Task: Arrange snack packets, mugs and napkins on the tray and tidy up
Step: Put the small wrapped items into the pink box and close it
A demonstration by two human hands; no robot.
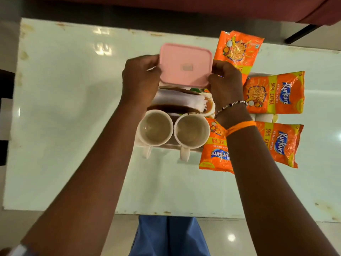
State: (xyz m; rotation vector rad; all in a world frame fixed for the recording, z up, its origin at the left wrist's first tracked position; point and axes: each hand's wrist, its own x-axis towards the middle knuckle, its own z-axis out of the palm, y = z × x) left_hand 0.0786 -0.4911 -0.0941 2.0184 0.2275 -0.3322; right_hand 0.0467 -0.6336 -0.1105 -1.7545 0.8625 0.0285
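Observation:
I hold a pink lidded box between both hands, lifted above the tray. My left hand grips its left edge and my right hand grips its right edge. Below the box lies a stack of white napkins. Two white mugs stand side by side at the tray's near edge, handles toward me. Several orange snack packets lie to the right: one at the back, one in the middle, two nearer. The tray is mostly hidden.
Everything rests on a pale glass-topped table with worn edges. A dark red sofa runs along the far side. My blue trousers show below the near table edge.

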